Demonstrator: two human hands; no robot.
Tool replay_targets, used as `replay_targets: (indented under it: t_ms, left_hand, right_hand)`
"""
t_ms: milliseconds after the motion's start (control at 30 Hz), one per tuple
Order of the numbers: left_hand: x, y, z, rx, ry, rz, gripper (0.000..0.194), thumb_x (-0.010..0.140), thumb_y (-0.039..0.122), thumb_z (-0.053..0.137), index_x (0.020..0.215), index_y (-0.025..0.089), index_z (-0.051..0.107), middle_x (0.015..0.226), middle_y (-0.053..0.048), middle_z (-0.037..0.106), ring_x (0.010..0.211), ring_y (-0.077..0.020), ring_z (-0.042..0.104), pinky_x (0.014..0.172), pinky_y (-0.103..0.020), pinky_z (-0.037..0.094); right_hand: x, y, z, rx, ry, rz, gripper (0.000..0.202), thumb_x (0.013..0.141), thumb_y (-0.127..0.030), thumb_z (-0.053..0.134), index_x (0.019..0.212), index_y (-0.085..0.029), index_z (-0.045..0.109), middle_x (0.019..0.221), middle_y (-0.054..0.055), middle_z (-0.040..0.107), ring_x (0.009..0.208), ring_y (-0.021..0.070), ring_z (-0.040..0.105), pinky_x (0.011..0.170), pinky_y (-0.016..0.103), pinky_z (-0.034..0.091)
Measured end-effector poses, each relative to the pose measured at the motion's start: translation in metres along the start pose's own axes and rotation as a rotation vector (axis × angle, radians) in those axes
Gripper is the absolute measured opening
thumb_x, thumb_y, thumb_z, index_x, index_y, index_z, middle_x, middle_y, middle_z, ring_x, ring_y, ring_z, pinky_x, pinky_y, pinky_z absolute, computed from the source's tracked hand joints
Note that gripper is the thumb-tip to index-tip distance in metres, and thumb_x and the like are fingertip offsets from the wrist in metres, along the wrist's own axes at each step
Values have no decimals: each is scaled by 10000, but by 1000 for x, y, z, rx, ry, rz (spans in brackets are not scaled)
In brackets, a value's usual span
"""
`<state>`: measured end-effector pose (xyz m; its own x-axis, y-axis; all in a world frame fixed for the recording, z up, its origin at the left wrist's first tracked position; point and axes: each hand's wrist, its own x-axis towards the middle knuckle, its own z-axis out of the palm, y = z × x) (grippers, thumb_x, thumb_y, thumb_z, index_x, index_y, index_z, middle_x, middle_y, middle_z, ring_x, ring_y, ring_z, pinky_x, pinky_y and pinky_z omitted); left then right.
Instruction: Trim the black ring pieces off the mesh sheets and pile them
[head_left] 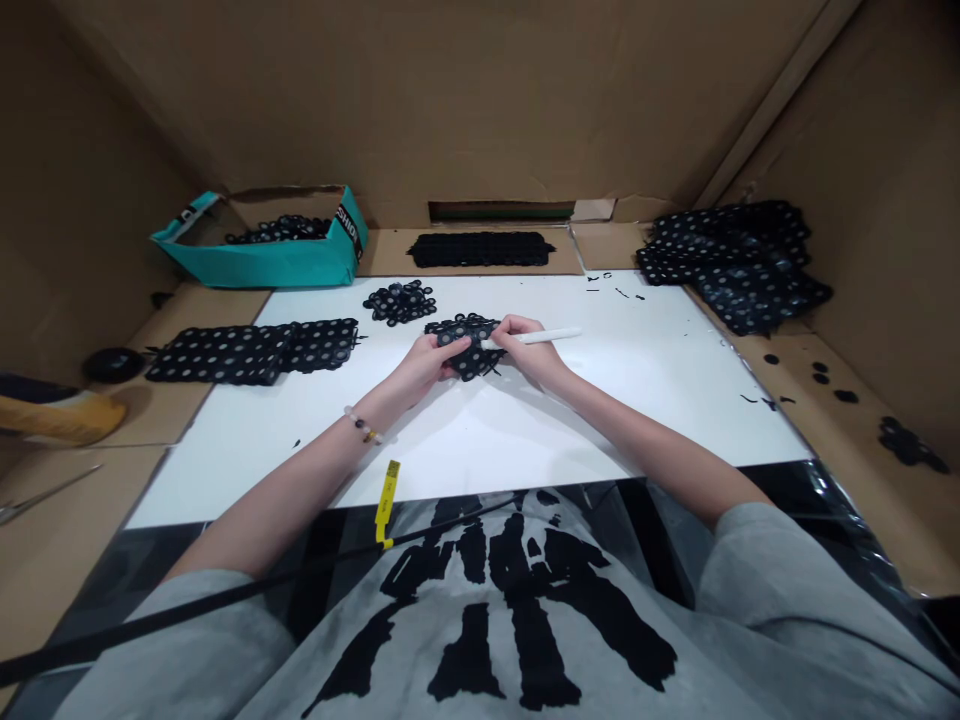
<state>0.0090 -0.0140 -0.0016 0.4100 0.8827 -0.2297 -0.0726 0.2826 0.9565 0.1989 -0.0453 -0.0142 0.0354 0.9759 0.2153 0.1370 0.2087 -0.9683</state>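
Over the white board (420, 440), my left hand (433, 358) grips a black sheet dotted with pale round spots (466, 350), thumb on top and fingers underneath. My right hand (528, 348) is closed around a white pen-shaped tool (551, 335). The tool's tip end points left at the sheet, and I cannot tell whether it touches. A loose pile of small black rings (400, 302) lies just beyond my left hand. To the left, more black dotted sheets (255, 350) lie overlapping across the board's edge.
A teal box (277, 265) with black rings stands back left. A stack of black strips (481, 249) lies at the back, and more dotted sheets (735, 260) at back right. Tweezers (49, 495) and a yellow can (60, 410) are left. Cardboard walls (480, 100) surround the board.
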Motion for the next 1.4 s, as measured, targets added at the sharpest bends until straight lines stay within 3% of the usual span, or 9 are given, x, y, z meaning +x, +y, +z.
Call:
replay_targets:
  t_ms: [133, 333, 533, 733, 833, 967, 1067, 1267, 1400]
  left_hand:
    - [1, -1, 1, -46, 10, -19, 348, 637, 318, 877, 851, 101, 709, 818, -84, 716, 691, -148, 630, 574, -232, 467]
    - [5, -4, -4, -26, 0, -8, 311, 645, 287, 877, 658, 114, 620, 583, 3, 558, 458, -51, 411, 417, -211, 244]
    - [2, 1, -3, 8, -42, 24, 347, 677, 390, 860, 751, 128, 646, 643, -18, 593, 512, -88, 505, 431, -212, 316]
    - [7, -3, -9, 271, -104, 59, 338, 701, 389, 849, 698, 138, 623, 507, 20, 503, 387, -56, 380, 371, -222, 208]
    - [10, -5, -10, 221, -85, 42, 353, 714, 380, 839, 649, 139, 590, 498, 26, 479, 389, -51, 379, 375, -212, 208]
    - [9, -2, -7, 93, 9, -11, 384, 743, 367, 820, 622, 151, 526, 504, 25, 484, 398, -50, 398, 386, -199, 245]
    - [5, 1, -4, 71, 51, -27, 383, 761, 352, 807, 626, 160, 505, 510, 15, 510, 403, -59, 421, 391, -202, 265]
    - [4, 1, -6, 82, -40, -2, 336, 711, 370, 837, 649, 137, 603, 533, -7, 536, 436, -75, 441, 399, -223, 259]
    - [8, -4, -8, 69, -39, 18, 342, 651, 359, 869, 632, 131, 615, 533, -7, 529, 429, -71, 413, 402, -234, 243]
  right_hand:
    - [-8, -7, 5, -126, 28, -69, 206, 821, -361, 563, 687, -207, 535, 675, -28, 562, 682, 148, 498, 641, 265, 357]
    - [-13, -9, 13, -317, 37, -128, 209, 869, -365, 511, 724, -214, 523, 670, -22, 558, 656, 147, 473, 639, 278, 333]
    - [-1, 1, 5, -92, -5, -48, 219, 808, -391, 583, 693, -207, 548, 672, -25, 564, 676, 149, 490, 640, 268, 356]
    - [6, 1, -4, 97, 31, 3, 192, 764, -357, 621, 661, -201, 578, 661, -29, 568, 676, 141, 495, 659, 267, 378]
    - [6, -5, -4, 132, 14, 8, 184, 745, -353, 633, 656, -196, 601, 684, -22, 595, 715, 144, 521, 697, 270, 403]
    - [5, -6, -3, 220, 1, 127, 190, 727, -375, 641, 670, -198, 599, 702, -19, 596, 699, 141, 538, 654, 265, 437]
    - [5, -3, -2, 205, 0, 131, 190, 728, -370, 644, 666, -202, 581, 690, -21, 592, 682, 139, 546, 646, 265, 463]
    - [3, -2, 0, 85, 19, 41, 186, 757, -351, 611, 660, -202, 556, 650, -31, 556, 652, 135, 504, 612, 257, 398]
    - [2, -3, 0, 10, 14, 21, 184, 772, -352, 586, 667, -209, 540, 647, -31, 545, 655, 144, 489, 618, 265, 370]
